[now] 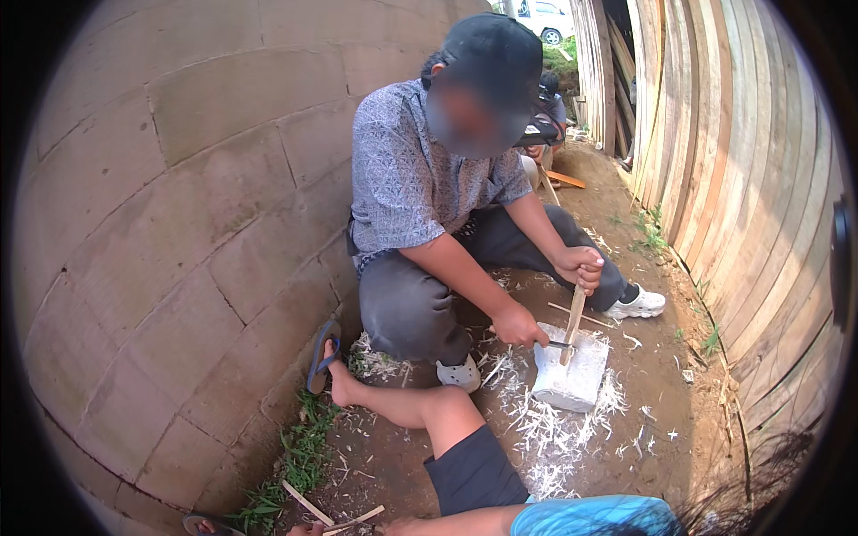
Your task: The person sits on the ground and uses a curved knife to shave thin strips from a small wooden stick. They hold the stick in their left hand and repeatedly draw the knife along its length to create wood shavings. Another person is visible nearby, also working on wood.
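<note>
At the lower edge, an arm in a light blue sleeve (599, 516), which I take as my right arm, reaches left. My right hand (398, 527) shows only in part, its fingers cut off by the edge. Further left is a small part of my left hand (307, 530), its grip hidden. Close to both hands are two thin wooden strips, one slanting strip (307, 503) and one flatter strip (359, 519); whether a hand holds either cannot be made out. A bare leg (402, 406) in dark shorts and a flip-flop (323, 357) stretches ahead.
A seated person (429, 170) works a blade (561, 345) along an upright wooden stick (575, 317) on a pale block (570, 380). White shavings (563, 447) cover the dirt. A block wall (197, 241) rises left, a plank wall (715, 152) right. Another person (551, 107) sits behind.
</note>
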`<state>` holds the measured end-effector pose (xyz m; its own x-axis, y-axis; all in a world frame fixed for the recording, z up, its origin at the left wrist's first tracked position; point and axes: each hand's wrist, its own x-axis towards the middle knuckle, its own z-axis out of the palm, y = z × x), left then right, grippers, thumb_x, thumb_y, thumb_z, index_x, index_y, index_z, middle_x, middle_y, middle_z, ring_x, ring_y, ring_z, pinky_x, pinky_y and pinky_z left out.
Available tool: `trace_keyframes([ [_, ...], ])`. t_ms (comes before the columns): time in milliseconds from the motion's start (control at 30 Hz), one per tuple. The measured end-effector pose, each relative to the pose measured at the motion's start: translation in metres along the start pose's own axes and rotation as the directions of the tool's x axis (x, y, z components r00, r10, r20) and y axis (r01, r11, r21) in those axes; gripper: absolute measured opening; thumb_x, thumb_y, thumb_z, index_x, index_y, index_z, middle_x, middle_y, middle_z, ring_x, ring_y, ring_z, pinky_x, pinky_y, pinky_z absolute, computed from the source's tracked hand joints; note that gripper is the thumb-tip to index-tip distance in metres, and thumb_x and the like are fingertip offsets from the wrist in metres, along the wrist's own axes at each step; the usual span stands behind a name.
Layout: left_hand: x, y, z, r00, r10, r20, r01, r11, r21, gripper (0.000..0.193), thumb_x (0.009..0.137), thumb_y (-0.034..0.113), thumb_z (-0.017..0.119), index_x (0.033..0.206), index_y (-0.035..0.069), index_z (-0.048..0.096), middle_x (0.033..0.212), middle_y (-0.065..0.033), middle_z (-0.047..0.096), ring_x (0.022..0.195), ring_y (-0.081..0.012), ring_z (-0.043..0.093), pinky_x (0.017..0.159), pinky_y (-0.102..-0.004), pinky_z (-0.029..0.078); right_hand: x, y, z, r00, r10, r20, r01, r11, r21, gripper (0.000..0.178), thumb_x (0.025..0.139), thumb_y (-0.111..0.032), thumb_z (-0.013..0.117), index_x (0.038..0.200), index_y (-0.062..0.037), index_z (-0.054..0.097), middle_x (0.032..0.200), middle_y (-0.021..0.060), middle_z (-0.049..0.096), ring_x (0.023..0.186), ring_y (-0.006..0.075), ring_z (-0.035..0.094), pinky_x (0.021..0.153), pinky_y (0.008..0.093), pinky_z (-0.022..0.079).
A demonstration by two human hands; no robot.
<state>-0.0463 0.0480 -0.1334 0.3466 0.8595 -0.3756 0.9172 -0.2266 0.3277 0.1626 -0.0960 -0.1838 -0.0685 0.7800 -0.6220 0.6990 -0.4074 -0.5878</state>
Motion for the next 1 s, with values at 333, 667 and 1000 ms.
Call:
trace_keyframes([
  [333,0.0,-0.004,0.005,1.0,0.024,-0.011,-0.024,1.0,0.009,0.058,0.087,0.051,0.051,0.117,0.002,0.062,0.113,-0.0259,0.061,0.112,-0.0404,0.056,0.094,-0.0461,0.044,0.001,0.0,-0.003,1.0,0.009,-0.005,-0.009,1.0,-0.005,0.047,0.086,-0.023,0.047,0.126,0.0006,0.05,0.11,0.0224,0.065,0.104,0.0381,0.062,0.087,0.0456,0.049],
  [667,-0.008,0.001,-0.004,0.995,0.034,0.088,-0.032,0.999,-0.022,0.037,0.084,0.031,0.059,0.103,0.0,0.064,0.089,-0.0232,0.065,0.084,-0.0353,0.064,0.071,-0.0434,0.05,0.004,0.002,0.0,1.0,0.017,-0.011,-0.017,1.0,0.0,0.047,0.086,-0.022,0.047,0.128,0.0005,0.049,0.111,0.0223,0.065,0.104,0.038,0.062,0.088,0.0455,0.049],
  [1000,-0.031,0.003,-0.014,0.991,0.067,0.113,-0.056,0.994,-0.094,0.03,0.085,0.026,0.06,0.096,-0.001,0.066,0.078,-0.0218,0.068,0.071,-0.0323,0.069,0.061,-0.0427,0.053,0.007,0.001,0.005,1.0,0.018,-0.005,-0.019,1.0,-0.003,0.048,0.086,-0.021,0.047,0.129,0.0004,0.047,0.111,0.0223,0.064,0.105,0.038,0.062,0.088,0.0455,0.049],
])
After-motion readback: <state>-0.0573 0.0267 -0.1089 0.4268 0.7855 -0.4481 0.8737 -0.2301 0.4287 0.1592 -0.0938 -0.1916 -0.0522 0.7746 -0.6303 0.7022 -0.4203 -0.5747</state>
